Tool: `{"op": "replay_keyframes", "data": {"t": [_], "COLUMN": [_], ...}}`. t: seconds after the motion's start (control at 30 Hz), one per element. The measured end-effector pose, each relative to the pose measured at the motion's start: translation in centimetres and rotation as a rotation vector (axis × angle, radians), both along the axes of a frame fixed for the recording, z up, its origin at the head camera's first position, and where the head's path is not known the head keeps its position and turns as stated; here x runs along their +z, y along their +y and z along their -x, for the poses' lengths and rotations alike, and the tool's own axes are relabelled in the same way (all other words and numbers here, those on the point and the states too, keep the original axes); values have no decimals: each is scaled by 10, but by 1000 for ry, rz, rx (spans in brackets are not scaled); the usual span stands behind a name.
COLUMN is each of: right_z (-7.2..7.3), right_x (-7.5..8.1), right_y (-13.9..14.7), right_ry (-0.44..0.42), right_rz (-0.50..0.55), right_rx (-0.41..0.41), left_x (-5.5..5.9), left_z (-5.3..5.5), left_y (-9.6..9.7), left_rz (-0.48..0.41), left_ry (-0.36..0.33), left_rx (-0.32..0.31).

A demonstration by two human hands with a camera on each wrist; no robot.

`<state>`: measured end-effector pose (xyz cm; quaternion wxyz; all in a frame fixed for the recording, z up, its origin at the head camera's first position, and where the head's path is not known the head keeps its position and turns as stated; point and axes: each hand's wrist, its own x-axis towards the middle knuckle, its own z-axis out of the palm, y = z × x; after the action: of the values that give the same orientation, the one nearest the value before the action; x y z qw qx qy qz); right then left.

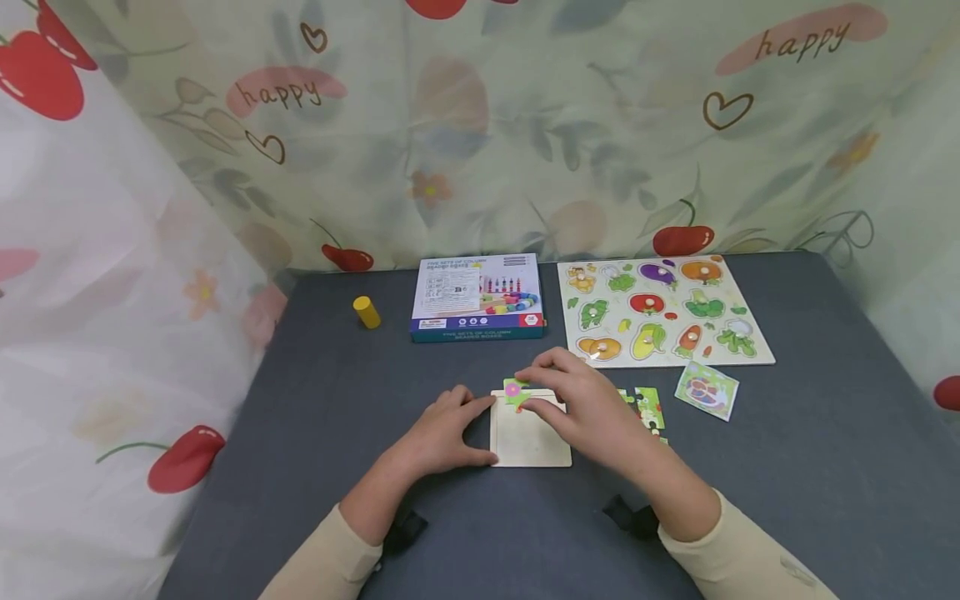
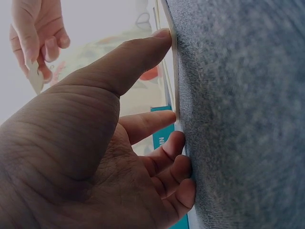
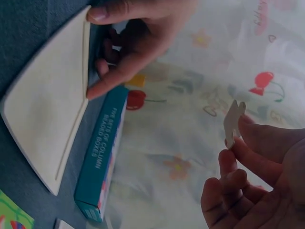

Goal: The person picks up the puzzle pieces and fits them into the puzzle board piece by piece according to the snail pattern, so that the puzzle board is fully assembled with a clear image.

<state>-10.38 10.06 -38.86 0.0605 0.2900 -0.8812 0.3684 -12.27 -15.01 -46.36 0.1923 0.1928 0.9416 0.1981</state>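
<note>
the right hand [image 1: 585, 404] pinched a pink-flowered green jigsaw piece [image 1: 513, 390] above the pale square wooden tray [image 1: 528, 437], whose edge the left hand [image 1: 447, 429] touched with outstretched fingers. no piece showed seated; other green jigsaw pieces [image 1: 649, 407] lay to its right, so assembly seemed barely begun.
</note>
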Motion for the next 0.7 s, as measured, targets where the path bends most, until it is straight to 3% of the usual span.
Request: {"op": "replay_keyframes", "data": {"t": [0.33, 0.7], "right_z": [5, 23], "right_x": [-21, -50], "right_y": [-16, -22], "right_ry": [-69, -199], "right_rz": [-18, -6], "right_rx": [-18, -35], "left_x": [1, 0], "left_z": [-1, 0], "left_y": [-1, -1], "left_rz": [-5, -6], "left_ry": [11, 26], "left_rx": [-10, -28]}}
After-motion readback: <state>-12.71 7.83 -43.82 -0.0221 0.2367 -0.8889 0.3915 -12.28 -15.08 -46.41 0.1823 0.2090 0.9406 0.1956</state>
